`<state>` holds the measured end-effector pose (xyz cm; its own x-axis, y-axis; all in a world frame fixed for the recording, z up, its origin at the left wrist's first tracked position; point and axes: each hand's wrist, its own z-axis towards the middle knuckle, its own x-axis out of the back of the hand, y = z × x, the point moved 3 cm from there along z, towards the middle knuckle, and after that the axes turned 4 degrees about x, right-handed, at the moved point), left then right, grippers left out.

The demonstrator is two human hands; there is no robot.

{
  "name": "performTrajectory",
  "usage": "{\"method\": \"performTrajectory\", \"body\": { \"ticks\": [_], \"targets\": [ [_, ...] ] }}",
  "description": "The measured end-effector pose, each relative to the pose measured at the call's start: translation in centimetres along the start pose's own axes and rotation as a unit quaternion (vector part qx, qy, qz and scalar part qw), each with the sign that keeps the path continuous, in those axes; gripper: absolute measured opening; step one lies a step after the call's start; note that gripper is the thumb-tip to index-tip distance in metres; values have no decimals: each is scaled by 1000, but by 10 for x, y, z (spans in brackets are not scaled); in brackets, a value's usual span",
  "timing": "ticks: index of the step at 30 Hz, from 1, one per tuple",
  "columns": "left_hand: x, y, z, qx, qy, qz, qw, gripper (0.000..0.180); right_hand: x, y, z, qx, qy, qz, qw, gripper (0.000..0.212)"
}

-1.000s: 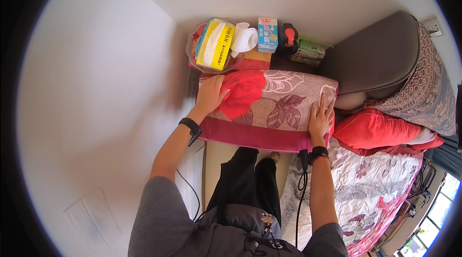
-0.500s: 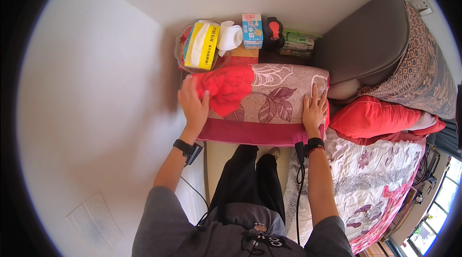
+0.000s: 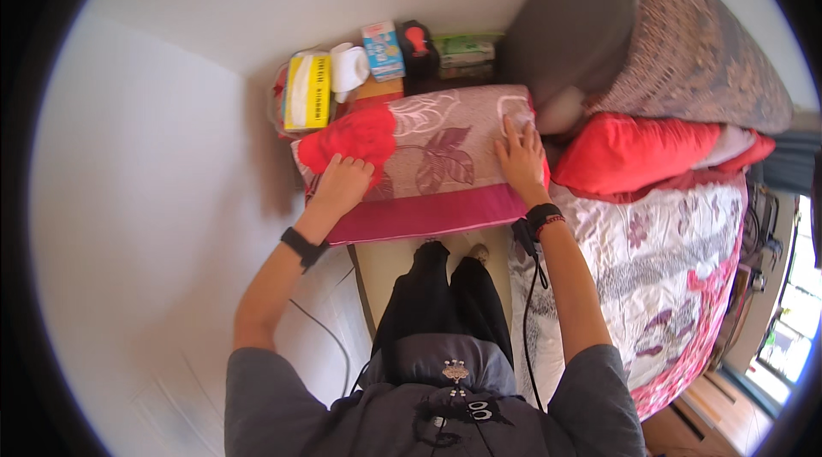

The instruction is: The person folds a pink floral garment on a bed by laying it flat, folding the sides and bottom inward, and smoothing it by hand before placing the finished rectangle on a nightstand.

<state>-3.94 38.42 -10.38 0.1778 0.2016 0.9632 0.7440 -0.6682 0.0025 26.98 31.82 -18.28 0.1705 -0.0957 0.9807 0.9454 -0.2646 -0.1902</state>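
Note:
A patterned cloth (image 3: 484, 153) in greyish pink covers a box-like surface ahead of me. It has dark leaf prints, a large red rose (image 3: 364, 131) at its left and a plum-coloured border (image 3: 428, 215) at the near edge. On the near part of the rose rests my left hand (image 3: 341, 183), fingers slightly bent and lying on the fabric. My right hand (image 3: 520, 157) lies spread on the cloth by its right edge, palm down. Neither hand grips anything that I can see.
Behind the cloth stand a yellow-and-white packet (image 3: 306, 90) in a clear container, a white roll (image 3: 348, 69), a blue-and-white carton (image 3: 383, 50), a black-and-red object (image 3: 418, 50) and green packages (image 3: 464, 53). At right are a dark padded backrest (image 3: 569, 24), a red pillow (image 3: 634, 153) and a flowered bed cover (image 3: 634, 286).
My left hand has shifted from the cloth's left edge inward onto the near part of the rose. The right hand stays on the right side. My view has turned, moving the scene leftward.

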Motion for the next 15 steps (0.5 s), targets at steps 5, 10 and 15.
{"method": "performTrajectory", "body": {
  "ticks": [5,10,15],
  "targets": [
    [176,115,8,-313,185,75,929,15,26,33,-49,98,9,98,990,45],
    [302,222,-9,-506,273,10,818,23,40,114,-151,-26,-5,97,995,36],
    [339,298,-44,-636,284,-4,717,21,29,194,-283,-273,-143,30,951,23]
  ]
}}
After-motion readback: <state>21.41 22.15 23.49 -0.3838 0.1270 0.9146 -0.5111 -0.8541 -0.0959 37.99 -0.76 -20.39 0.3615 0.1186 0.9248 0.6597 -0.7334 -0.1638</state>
